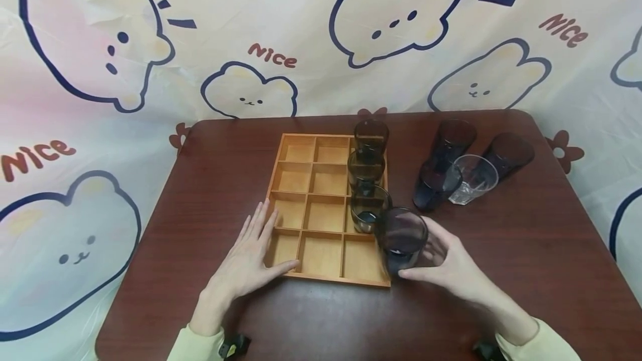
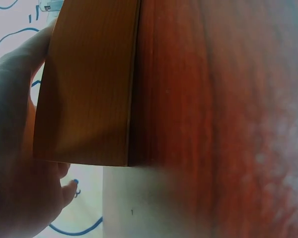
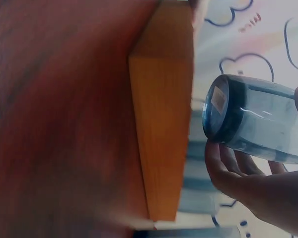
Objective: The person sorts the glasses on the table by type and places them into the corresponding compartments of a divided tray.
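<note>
My right hand grips a dark tinted glass from its right side, just over the front right corner of a divided wooden tray. In the right wrist view that glass is raised above the tray's rim, with a small label on its base. Three tinted glasses stand in the tray's right column: a back one, a middle one and a near one. With fingers extended, my left hand rests along the tray's left edge, its thumb at the front rim.
Right of the tray on the brown table stand a dark glass, another dark glass, a clear glass and a third dark glass. A patterned cloth hangs behind the table.
</note>
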The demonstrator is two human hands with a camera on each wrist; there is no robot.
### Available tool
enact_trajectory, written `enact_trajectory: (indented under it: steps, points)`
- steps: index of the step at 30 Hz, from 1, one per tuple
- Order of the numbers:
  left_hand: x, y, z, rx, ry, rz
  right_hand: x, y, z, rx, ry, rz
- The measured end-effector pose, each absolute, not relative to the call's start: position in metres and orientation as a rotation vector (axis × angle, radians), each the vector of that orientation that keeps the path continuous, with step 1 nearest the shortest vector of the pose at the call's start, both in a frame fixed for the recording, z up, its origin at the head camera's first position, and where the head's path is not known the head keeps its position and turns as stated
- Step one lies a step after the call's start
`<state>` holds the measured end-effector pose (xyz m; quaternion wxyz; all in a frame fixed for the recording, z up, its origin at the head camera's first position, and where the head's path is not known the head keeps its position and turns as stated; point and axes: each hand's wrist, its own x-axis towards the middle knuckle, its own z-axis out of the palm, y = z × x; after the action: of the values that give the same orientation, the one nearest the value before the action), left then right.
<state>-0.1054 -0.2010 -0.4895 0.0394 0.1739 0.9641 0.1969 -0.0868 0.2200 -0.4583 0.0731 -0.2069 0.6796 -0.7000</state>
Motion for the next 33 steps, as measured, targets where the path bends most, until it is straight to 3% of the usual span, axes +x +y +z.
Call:
enact_trajectory:
  steps: [7,33]
  points:
    - [-0.107,-0.200,-0.492,0.533,2.955,0.621,-0.087,0.195,-0.470,-0.748,2.057,-2.037]
    - [-0.106,-0.200,-0.494,0.537,2.989,0.613,-0.091,0.153,-0.478,-0.785,2.527,-1.732]
